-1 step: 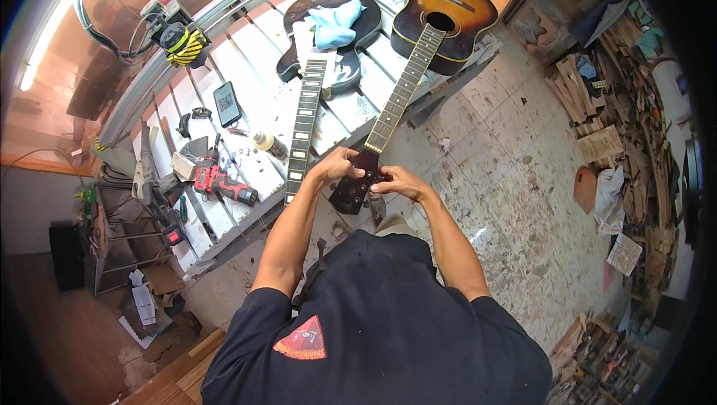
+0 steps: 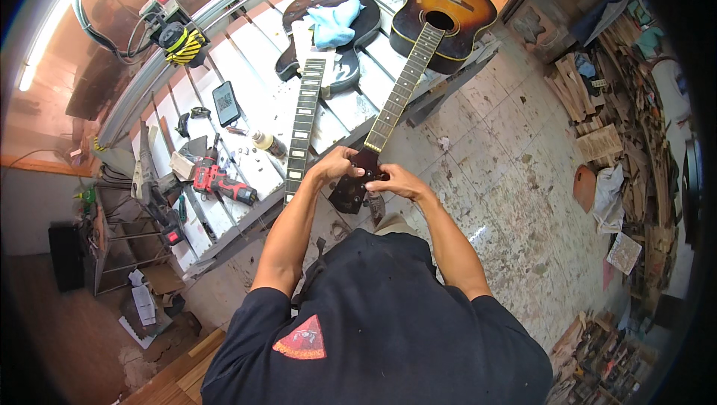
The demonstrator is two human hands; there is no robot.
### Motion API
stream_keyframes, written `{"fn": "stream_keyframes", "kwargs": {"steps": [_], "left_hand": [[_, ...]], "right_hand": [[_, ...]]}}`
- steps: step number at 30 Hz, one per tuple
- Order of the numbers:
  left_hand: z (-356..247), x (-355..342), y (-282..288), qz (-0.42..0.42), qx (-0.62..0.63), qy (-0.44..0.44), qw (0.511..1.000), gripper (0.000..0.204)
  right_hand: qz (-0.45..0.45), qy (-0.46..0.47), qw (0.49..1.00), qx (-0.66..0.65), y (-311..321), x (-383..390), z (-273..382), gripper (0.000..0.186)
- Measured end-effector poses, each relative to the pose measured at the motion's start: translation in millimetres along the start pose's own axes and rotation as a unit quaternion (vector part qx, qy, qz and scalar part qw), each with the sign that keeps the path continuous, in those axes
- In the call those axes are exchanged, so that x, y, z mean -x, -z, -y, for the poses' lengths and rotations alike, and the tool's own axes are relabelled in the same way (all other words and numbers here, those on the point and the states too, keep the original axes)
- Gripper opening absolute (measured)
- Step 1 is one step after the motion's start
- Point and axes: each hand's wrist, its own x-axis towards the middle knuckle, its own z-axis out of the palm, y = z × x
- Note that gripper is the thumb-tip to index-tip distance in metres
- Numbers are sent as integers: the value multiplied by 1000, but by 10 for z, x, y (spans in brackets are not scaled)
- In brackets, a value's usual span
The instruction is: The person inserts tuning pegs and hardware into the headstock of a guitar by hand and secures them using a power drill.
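A sunburst acoustic guitar [image 2: 470, 20] lies on the white slatted workbench [image 2: 224, 54], its neck reaching toward me. My left hand [image 2: 340, 166] grips the dark headstock [image 2: 349, 192] from the left, thumb over its face. My right hand [image 2: 396, 181] grips the same headstock from the right, fingers bent at the tuners. Beside the guitar, a dark electric guitar body [image 2: 358, 69] carries a crumpled blue cloth [image 2: 332, 20] and a long fretboard neck [image 2: 302, 129]. A red cordless drill [image 2: 220, 181], a phone [image 2: 226, 103] and a small bottle [image 2: 269, 144] lie left of that neck.
A machine head with yellow-and-black stripes [image 2: 179, 43] hangs on a rail over the bench's left side. Stacked wood offcuts [image 2: 597, 114] line the right. A metal cart [image 2: 123, 248] stands at lower left. The dirty tiled floor [image 2: 515, 203] lies right of me.
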Motion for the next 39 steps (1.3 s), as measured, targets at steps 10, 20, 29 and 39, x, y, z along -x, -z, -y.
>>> {"fn": "stream_keyframes", "kwargs": {"steps": [10,20,29,39], "left_hand": [[385,-248,107,-20,-17,11,1000,65],[-92,17,-69,-24,-27,14,999,38],[55,-54,-25,0,14,-31,999,38],[409,317,-87,-147,61,-25,987,71]], "right_hand": [[-227,36,970,84,-437,-119,-143,46],[-217,35,971,94,-355,-110,-201,39],[12,-40,982,-187,-180,160,-569,49],[-15,-70,977,-202,-647,216,-654,27]]}}
